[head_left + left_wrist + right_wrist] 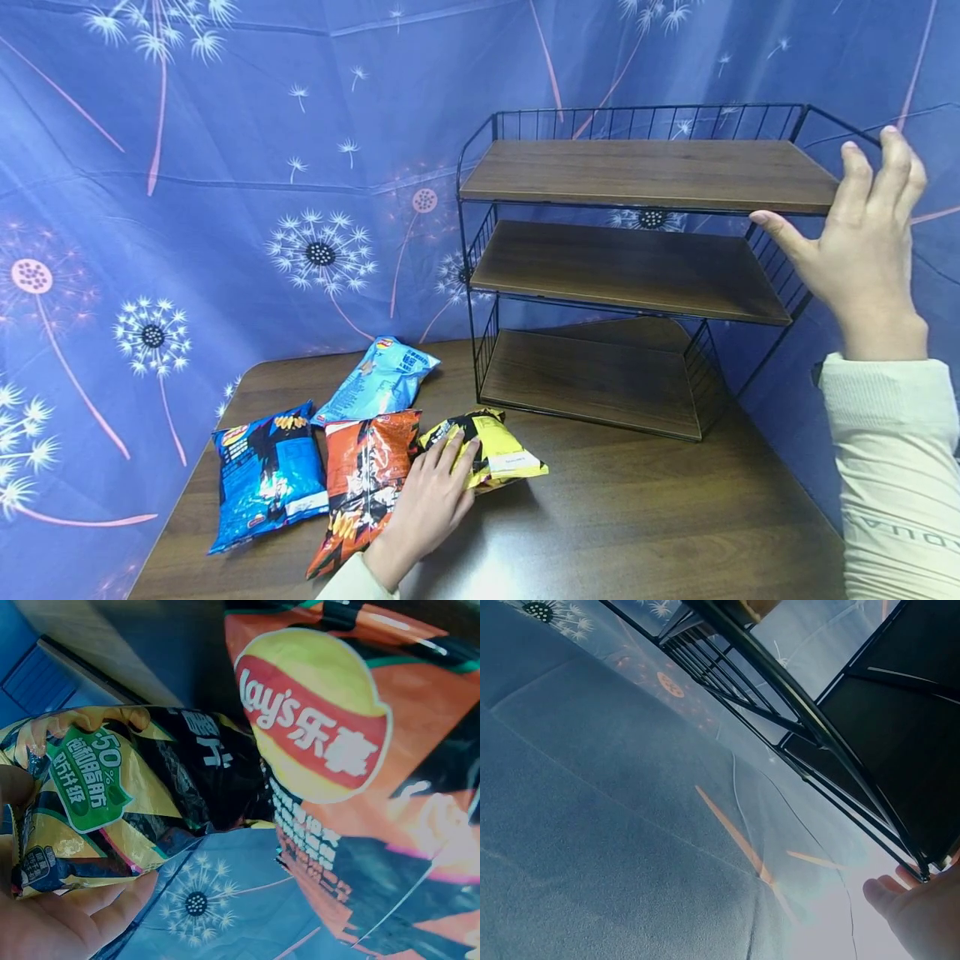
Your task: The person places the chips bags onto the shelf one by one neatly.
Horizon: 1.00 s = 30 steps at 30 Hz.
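My left hand (431, 500) grips a yellow-and-black bag of chips (498, 450) on the table. In the left wrist view, fingers (112, 907) lie along one side of this bag and part of the thumb shows at the left edge. My right hand (862, 225) holds the front right corner of a three-tier shelf rack (645, 175), thumb along the top board's front edge, other fingers at the side rail. In the right wrist view, fingertips (885, 894) show beside the black wire frame's corner. An orange chip bag (367, 467) lies against the left wrist.
A dark blue chip bag (270, 471) and a light blue one (378, 379) lie left on the brown wooden table (637, 517). The rack's middle board (630, 267) and bottom board (585, 379) are bare. Behind hangs a blue dandelion-print cloth (225, 250).
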{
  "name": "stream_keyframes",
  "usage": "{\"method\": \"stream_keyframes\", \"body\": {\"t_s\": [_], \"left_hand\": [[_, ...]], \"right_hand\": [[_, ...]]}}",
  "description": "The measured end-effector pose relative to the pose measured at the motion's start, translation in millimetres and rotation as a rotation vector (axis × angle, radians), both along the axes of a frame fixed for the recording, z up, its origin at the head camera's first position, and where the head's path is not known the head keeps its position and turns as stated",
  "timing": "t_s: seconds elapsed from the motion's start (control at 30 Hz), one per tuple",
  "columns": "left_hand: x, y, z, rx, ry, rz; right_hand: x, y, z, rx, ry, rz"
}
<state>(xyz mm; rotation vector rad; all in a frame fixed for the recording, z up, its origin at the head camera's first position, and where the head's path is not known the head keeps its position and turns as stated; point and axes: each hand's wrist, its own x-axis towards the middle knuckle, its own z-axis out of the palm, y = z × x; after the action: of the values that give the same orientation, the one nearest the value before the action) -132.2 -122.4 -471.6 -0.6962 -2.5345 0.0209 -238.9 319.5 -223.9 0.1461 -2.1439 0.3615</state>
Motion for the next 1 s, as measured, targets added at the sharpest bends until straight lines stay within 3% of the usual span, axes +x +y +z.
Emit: {"method": "stream_keyframes", "body": {"t_s": [0.6, 1.0], "left_hand": [[-8.1, 2.1, 17.7, 0.052, 0.026, 0.044], [-18.2, 1.6, 25.3, -0.006, 0.19, 0.002]], "right_hand": [[-1.2, -1.2, -1.1, -0.011, 0.01, -0.017], [0.6, 0.9, -1.1, -0.006, -0.036, -0.03]]}}
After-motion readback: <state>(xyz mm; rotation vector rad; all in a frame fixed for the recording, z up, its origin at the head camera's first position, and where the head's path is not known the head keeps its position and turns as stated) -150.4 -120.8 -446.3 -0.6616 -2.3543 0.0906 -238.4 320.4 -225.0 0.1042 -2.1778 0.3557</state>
